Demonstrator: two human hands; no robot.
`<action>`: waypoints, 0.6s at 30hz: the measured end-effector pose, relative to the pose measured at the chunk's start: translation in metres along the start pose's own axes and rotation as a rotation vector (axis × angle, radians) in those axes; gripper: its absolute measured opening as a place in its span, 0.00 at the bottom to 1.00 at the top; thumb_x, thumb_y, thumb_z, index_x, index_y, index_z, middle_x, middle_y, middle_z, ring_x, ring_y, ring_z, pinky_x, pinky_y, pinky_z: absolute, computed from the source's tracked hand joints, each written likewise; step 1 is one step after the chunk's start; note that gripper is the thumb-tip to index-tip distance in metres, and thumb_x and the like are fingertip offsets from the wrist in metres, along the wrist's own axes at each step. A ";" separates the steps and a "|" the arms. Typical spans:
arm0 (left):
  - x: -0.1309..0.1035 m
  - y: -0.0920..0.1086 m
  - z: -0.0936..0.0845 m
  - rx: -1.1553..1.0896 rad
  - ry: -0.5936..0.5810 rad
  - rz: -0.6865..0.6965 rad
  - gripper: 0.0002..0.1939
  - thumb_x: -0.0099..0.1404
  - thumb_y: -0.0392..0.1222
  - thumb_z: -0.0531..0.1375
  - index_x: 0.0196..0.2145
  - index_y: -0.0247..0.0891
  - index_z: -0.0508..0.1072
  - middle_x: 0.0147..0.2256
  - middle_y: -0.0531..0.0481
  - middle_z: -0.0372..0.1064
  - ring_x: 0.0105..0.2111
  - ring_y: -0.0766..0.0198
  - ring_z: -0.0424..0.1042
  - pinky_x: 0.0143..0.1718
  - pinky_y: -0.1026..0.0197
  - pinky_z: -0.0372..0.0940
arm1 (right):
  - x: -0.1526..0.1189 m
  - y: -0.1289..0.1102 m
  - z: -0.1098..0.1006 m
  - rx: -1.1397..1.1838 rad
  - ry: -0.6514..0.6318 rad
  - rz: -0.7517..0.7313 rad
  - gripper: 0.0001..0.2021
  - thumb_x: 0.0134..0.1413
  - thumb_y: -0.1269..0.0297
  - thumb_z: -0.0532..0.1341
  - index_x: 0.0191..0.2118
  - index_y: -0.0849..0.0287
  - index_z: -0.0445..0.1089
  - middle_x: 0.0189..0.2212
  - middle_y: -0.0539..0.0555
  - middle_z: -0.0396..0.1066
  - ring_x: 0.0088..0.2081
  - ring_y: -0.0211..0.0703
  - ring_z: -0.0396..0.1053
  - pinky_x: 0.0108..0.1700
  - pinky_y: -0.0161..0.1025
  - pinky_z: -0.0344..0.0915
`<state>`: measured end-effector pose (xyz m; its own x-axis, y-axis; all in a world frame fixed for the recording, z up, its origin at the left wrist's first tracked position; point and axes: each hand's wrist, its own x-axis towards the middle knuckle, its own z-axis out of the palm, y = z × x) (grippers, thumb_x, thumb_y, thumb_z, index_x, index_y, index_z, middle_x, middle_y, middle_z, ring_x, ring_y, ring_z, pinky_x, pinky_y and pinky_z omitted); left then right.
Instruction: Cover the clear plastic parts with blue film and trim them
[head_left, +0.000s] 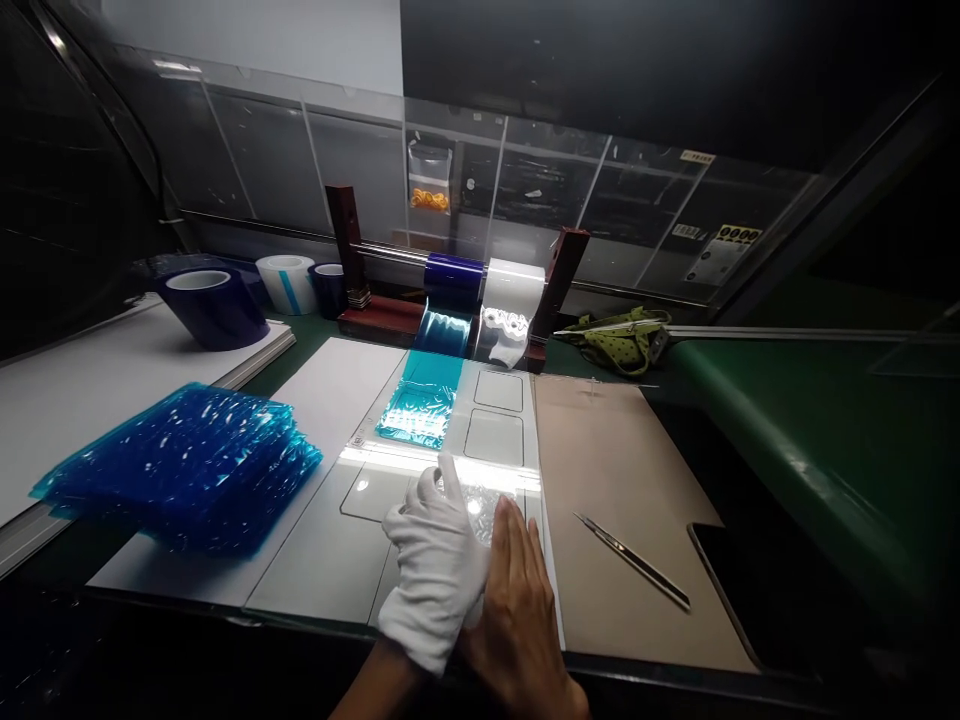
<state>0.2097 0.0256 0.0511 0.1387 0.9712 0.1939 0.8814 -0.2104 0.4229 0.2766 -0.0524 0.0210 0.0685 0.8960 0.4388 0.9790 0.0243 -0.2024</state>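
Observation:
My left hand (pixel 435 560), in a white glove, rests over the glass sheet (pixel 315 570), its fingers bent and bunched; what they hold, if anything, is hidden. Close against it, my bare right hand (pixel 521 600) has its fingers stretched out side by side. A crinkled clear film piece (pixel 476 503) shows between the hands on the sheet, which has rounded rectangular outlines. Farther back on the sheet lies a teal film strip (pixel 424 400), running up to the blue roll (pixel 454 278) on a rod. Beside that hangs a clear-white roll (pixel 516 285).
Blue film pieces (pixel 187 465) are stacked at left, below a large blue roll (pixel 214 308) on white sheets. A knife (pixel 634 562) lies on brown board (pixel 607 450), with a phone (pixel 731 590) at its right. Behind are a white roll (pixel 286 284) and green spotted cloth (pixel 619 340).

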 end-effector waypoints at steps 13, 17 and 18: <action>0.028 -0.085 -0.022 0.206 0.015 -0.208 0.60 0.42 0.69 0.59 0.64 0.31 0.46 0.53 0.32 0.53 0.46 0.43 0.63 0.36 0.48 0.65 | 0.128 0.141 0.011 0.029 -0.221 -0.292 0.58 0.45 0.59 0.66 0.66 0.68 0.19 0.63 0.75 0.49 0.65 0.62 0.44 0.63 0.66 0.37; 0.038 -0.098 -0.018 0.168 -0.052 -0.312 0.59 0.39 0.68 0.59 0.62 0.28 0.52 0.50 0.34 0.53 0.45 0.44 0.63 0.39 0.47 0.65 | 0.141 0.147 0.019 0.025 -0.259 -0.324 0.58 0.45 0.59 0.66 0.66 0.67 0.19 0.63 0.75 0.49 0.65 0.61 0.44 0.63 0.66 0.36; 0.041 -0.101 -0.017 0.145 -0.072 -0.325 0.59 0.39 0.68 0.59 0.61 0.28 0.53 0.49 0.35 0.54 0.45 0.44 0.62 0.40 0.47 0.65 | 0.143 0.148 0.020 0.024 -0.267 -0.331 0.58 0.45 0.59 0.66 0.66 0.67 0.19 0.63 0.75 0.49 0.65 0.61 0.44 0.63 0.66 0.35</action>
<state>0.1190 0.0846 0.0313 -0.1325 0.9912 0.0044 0.9387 0.1241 0.3217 0.4279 0.0878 0.0361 -0.3039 0.9215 0.2419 0.9348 0.3374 -0.1108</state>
